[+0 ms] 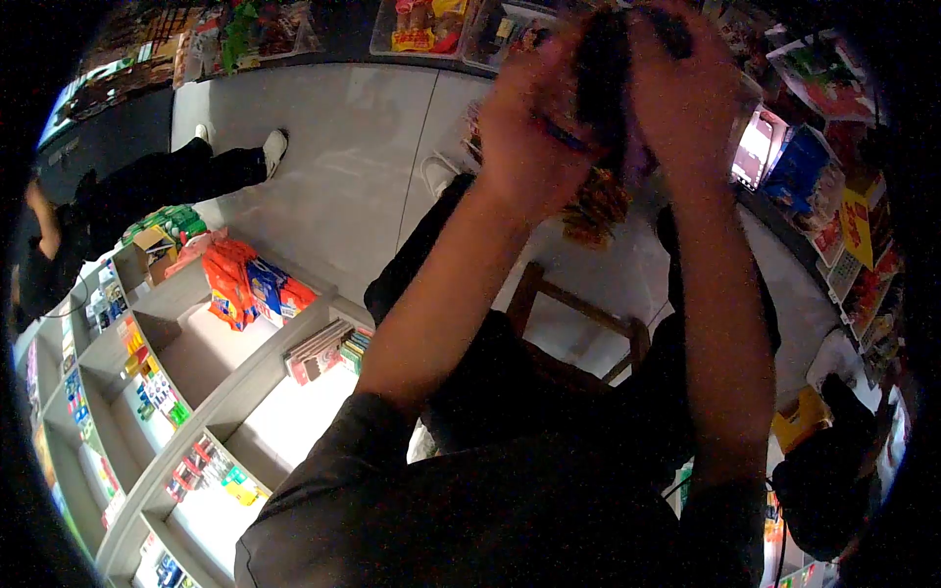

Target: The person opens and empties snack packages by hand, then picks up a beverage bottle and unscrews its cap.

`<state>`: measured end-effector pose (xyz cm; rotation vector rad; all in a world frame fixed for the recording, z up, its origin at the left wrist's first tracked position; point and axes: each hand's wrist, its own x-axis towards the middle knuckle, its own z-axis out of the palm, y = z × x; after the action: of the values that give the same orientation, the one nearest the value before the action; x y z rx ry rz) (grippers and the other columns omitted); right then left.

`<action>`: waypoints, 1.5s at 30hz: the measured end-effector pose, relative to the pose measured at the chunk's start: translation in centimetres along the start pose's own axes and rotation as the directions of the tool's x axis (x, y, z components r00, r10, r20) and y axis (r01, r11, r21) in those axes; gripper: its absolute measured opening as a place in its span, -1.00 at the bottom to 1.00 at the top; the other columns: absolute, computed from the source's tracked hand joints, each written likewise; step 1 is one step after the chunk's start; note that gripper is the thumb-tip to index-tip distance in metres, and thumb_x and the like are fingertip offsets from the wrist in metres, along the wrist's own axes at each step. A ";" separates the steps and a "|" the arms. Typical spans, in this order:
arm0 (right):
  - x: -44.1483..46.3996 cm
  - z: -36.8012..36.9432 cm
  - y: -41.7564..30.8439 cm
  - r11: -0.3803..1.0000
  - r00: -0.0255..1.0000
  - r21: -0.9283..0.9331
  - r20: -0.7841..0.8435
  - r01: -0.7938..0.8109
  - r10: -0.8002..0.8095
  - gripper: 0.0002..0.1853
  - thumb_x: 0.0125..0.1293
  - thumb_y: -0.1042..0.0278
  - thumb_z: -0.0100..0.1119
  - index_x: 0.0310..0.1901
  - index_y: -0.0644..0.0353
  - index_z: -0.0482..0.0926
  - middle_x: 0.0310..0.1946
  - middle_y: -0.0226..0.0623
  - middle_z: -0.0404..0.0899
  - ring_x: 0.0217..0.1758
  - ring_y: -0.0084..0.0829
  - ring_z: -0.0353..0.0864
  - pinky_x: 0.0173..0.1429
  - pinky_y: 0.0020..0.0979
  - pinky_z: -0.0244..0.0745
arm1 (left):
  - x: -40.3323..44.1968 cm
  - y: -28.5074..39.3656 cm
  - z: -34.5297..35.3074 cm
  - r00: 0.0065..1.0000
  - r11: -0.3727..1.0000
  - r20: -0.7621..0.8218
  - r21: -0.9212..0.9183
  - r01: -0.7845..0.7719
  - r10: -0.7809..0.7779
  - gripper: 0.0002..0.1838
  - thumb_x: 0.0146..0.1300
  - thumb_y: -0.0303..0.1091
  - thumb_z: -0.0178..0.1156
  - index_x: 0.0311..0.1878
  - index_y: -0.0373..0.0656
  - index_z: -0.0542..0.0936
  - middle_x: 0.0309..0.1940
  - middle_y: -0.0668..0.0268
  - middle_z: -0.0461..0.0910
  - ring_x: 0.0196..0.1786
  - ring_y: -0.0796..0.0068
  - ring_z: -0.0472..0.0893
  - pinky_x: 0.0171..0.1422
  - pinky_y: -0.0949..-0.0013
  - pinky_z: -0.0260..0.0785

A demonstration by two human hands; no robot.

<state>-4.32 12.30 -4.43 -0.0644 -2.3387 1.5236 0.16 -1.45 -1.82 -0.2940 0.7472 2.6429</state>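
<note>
My left hand (pixel 544 137) and my right hand (pixel 681 108) are raised close together at the top of the head view. Fingers on both are curled around a dark thing (pixel 603 73) between them. It is too dim and blurred to name. Just below the hands shows a bunch of orange and yellow packaging (pixel 596 208); whether it hangs from them or lies lower down, I cannot tell.
A wooden stool (pixel 578 312) stands between my legs. Shelves with dividers (pixel 186 353) on the left hold small boxes and orange bags (pixel 235 284). Packaged goods (pixel 809 176) line the right side, clear bins (pixel 421 27) the top. Another person (pixel 127 201) stands at far left.
</note>
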 end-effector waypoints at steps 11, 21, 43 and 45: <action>-1.3 0.6 -1.4 0.995 0.960 -0.084 0.274 -0.045 0.067 -0.76 0.35 0.24 0.37 -0.06 0.18 0.72 -0.16 -0.08 0.78 -0.06 -0.17 0.80 0.09 -0.22 0.64 | 1.3 -1.6 -2.1 0.975 0.965 -0.056 0.164 -0.204 0.216 -0.47 0.55 0.05 0.06 0.39 -0.07 0.55 0.24 0.31 0.64 0.24 0.35 0.62 0.38 0.20 0.44; -0.9 0.0 -3.7 0.994 0.994 -0.095 0.091 -0.059 0.067 -0.77 0.40 0.29 0.34 -0.04 0.26 0.68 -0.23 -0.01 0.73 -0.15 -0.06 0.75 -0.07 -0.06 0.62 | 0.7 -0.1 0.6 0.969 0.988 -0.204 -0.042 -0.151 0.140 -0.46 0.49 -0.01 0.04 0.37 -0.13 0.55 0.26 0.24 0.63 0.25 0.23 0.64 0.45 0.13 0.41; -2.6 0.2 -3.6 0.978 0.855 -0.208 0.512 0.025 0.087 -0.65 0.35 0.21 0.31 0.09 0.21 0.66 -0.06 0.06 0.74 0.04 0.04 0.76 0.18 -0.12 0.60 | 0.4 2.9 -0.8 0.996 0.998 -0.067 0.013 -0.065 0.066 -0.40 0.53 0.05 0.10 0.41 -0.22 0.50 0.20 0.09 0.58 0.22 0.08 0.58 0.32 0.06 0.47; -2.5 -0.3 -4.0 0.979 0.855 -0.203 0.503 -0.026 0.127 -0.64 0.34 0.21 0.32 0.09 0.21 0.66 -0.04 0.07 0.74 0.07 0.04 0.75 0.20 -0.12 0.59 | 0.2 3.4 0.4 0.960 0.989 -0.281 -0.139 -0.040 -0.001 -0.39 0.52 0.05 0.12 0.42 -0.20 0.48 0.18 0.10 0.58 0.19 0.10 0.58 0.29 0.06 0.48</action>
<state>-1.25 10.30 -1.46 0.2382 -2.9310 1.4866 -1.43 -3.88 0.02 -0.7182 0.6456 2.7106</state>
